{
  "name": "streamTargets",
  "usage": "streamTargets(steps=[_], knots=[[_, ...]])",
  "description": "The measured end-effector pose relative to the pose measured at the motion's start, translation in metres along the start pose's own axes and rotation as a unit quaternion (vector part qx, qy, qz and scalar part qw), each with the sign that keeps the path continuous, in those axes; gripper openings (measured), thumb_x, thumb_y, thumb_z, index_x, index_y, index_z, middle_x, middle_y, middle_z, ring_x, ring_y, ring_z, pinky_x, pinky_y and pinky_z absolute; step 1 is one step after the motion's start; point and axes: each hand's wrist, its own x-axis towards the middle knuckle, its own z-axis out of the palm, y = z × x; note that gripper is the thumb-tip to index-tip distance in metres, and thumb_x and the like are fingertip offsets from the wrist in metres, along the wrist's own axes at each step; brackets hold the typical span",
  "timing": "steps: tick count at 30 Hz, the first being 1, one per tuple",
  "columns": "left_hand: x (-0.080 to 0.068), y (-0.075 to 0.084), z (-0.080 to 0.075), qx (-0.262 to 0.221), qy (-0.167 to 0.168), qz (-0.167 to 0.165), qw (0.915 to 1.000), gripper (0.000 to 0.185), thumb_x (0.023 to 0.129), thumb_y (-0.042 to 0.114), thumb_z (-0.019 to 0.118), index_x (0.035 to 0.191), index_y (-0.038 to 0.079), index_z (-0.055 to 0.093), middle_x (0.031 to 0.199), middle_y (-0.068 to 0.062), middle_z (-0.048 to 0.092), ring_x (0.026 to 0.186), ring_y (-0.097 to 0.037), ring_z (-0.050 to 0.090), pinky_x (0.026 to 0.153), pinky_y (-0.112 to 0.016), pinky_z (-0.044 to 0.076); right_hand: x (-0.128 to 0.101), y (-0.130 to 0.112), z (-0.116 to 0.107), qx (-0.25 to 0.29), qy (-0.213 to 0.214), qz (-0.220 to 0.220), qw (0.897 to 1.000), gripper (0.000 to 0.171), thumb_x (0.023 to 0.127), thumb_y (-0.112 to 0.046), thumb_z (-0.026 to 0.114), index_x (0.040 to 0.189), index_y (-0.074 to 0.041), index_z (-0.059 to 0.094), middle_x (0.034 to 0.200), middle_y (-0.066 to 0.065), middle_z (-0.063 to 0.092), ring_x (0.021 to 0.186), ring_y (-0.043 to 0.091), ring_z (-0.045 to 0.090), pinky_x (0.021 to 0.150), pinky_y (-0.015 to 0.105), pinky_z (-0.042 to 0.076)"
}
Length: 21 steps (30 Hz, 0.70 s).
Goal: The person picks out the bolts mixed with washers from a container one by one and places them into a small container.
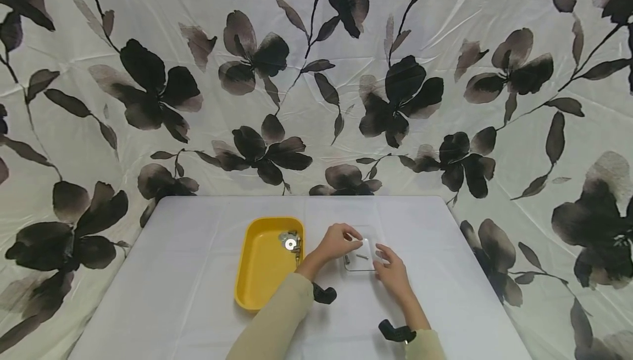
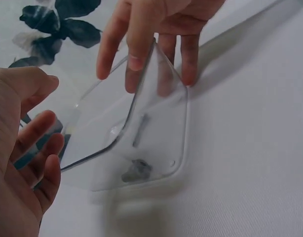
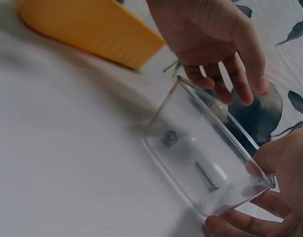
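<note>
A small clear plastic box (image 1: 360, 264) stands on the white table just right of a yellow tray (image 1: 257, 277). Inside it lie a screw (image 2: 140, 129) and a small nut (image 2: 135, 171), which the right wrist view shows as the screw (image 3: 206, 177) and the nut (image 3: 170, 137). My left hand (image 1: 338, 241) is at the box's far left wall, fingers curled about its edge (image 2: 23, 163). My right hand (image 1: 393, 272) holds the near right corner between thumb and fingers (image 3: 284, 182), and its fingertips touch the rim in the left wrist view.
The yellow tray holds a few shiny metal parts (image 1: 290, 242) in its far right corner. The white table (image 1: 173, 272) ends at an edge behind the tray. A floral cloth (image 1: 316, 74) hangs behind and around it. Black wrist cameras sit on both forearms.
</note>
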Motion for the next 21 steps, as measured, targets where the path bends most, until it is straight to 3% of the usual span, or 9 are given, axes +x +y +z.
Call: streamTargets(steps=[7, 12, 21], knots=[[-0.008, 0.003, -0.007, 0.017, -0.019, 0.001, 0.9997, 0.009, 0.085, 0.022, 0.074, 0.091, 0.016, 0.077, 0.098, 0.007, 0.066, 0.090, -0.015, 0.059, 0.072, -0.027, 0.050, 0.001, -0.001, -0.002, -0.008, -0.002, -0.002, 1.000, 0.050, 0.091, -0.004, 0.060, 0.140, -0.007, 0.049, 0.134, 0.028, 0.051, 0.102, 0.040, 0.063, 0.070, 0.034, 0.057], [-0.012, 0.001, -0.021, 0.017, -0.021, 0.018, 0.9995, 0.012, 0.086, 0.022, 0.073, 0.095, 0.014, 0.076, 0.098, 0.007, 0.066, 0.090, -0.016, 0.059, 0.072, -0.027, 0.050, 0.002, -0.003, -0.003, -0.017, 0.008, -0.011, 1.000, 0.049, 0.092, -0.004, 0.059, 0.139, -0.006, 0.049, 0.132, 0.028, 0.052, 0.102, 0.040, 0.063, 0.071, 0.035, 0.057], [-0.032, -0.007, -0.053, 0.018, -0.016, 0.012, 0.9996, 0.014, 0.089, 0.023, 0.071, 0.098, 0.014, 0.076, 0.100, 0.008, 0.065, 0.092, -0.014, 0.058, 0.075, -0.028, 0.051, -0.003, -0.001, 0.001, -0.027, 0.001, -0.011, 1.000, 0.048, 0.092, -0.005, 0.059, 0.139, -0.005, 0.049, 0.133, 0.029, 0.052, 0.104, 0.043, 0.062, 0.071, 0.034, 0.057]])
